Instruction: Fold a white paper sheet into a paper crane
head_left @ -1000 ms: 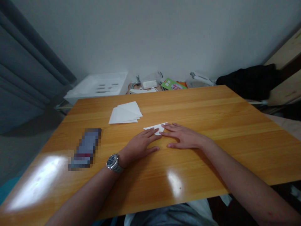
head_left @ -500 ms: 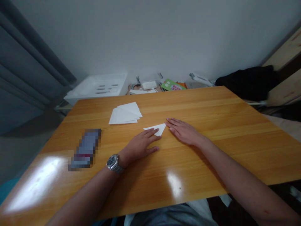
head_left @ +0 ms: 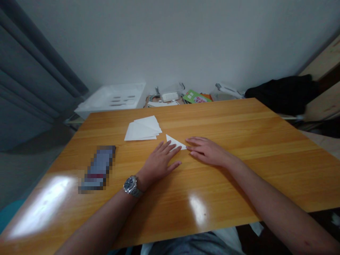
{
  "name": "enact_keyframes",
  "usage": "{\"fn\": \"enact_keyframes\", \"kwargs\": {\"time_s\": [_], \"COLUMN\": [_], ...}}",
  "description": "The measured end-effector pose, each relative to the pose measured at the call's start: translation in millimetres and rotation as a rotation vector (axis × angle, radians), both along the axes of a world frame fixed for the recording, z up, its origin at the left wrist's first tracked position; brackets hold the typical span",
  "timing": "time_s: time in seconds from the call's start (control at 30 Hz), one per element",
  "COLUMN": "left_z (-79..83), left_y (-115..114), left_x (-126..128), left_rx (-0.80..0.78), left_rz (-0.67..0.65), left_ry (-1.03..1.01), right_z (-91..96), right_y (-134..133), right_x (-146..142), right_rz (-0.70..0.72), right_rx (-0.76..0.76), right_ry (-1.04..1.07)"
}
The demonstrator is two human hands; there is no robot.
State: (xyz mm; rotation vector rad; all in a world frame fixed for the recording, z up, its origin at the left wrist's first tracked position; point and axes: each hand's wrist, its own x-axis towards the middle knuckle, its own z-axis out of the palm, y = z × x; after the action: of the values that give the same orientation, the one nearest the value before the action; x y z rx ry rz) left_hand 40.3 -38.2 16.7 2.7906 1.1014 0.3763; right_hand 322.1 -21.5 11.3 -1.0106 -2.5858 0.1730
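Note:
A small white folded paper point(head_left: 172, 140), triangular in outline, lies flat on the wooden table point(head_left: 225, 120). Spread fingers of my left hand point(head_left: 160, 161) rest on its near side and cover part of it. My right hand point(head_left: 205, 150) lies low on the table at the paper's right corner, fingers stretched out, its fingertips touching or very close to that corner. Beyond my left hand is a loose stack of white paper sheets point(head_left: 143, 128). A watch point(head_left: 130, 185) is on my left wrist.
A blurred-out phone-like object point(head_left: 99, 168) lies on the table's left side. Behind the far edge stand a white foam tray point(head_left: 111, 95), a green booklet point(head_left: 196, 97) and assorted small items. Black cloth point(head_left: 281, 94) is heaped at the far right.
The folded paper has turned on the table, so its point now faces away to the upper left and another corner meets my right fingertips. Both hands have shifted slightly.

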Motion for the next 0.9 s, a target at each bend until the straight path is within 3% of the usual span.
{"fn": "enact_keyframes", "kwargs": {"time_s": [0.23, 0.5, 0.7, 0.9], "left_z": [-2.4, -3.5, -8.6, -10.6], "left_y": [1, 5, 7, 8], "left_x": [-1, -1, -1, -1], "left_rx": [0.023, -0.050, -0.084, -0.001], "left_rz": [0.016, -0.059, -0.026, 0.039], "left_ry": [0.010, -0.059, -0.119, -0.120], "right_z": [-0.9, -2.9, -8.8, -9.3], "right_y": [-8, -3, 0, -1], "right_x": [-15, -13, -8, -10], "right_rz": [0.177, -0.015, -0.002, -0.003], "right_rx": [-0.020, 0.013, -0.055, -0.071], "right_ry": [0.080, 0.107, 0.073, 0.126]}}
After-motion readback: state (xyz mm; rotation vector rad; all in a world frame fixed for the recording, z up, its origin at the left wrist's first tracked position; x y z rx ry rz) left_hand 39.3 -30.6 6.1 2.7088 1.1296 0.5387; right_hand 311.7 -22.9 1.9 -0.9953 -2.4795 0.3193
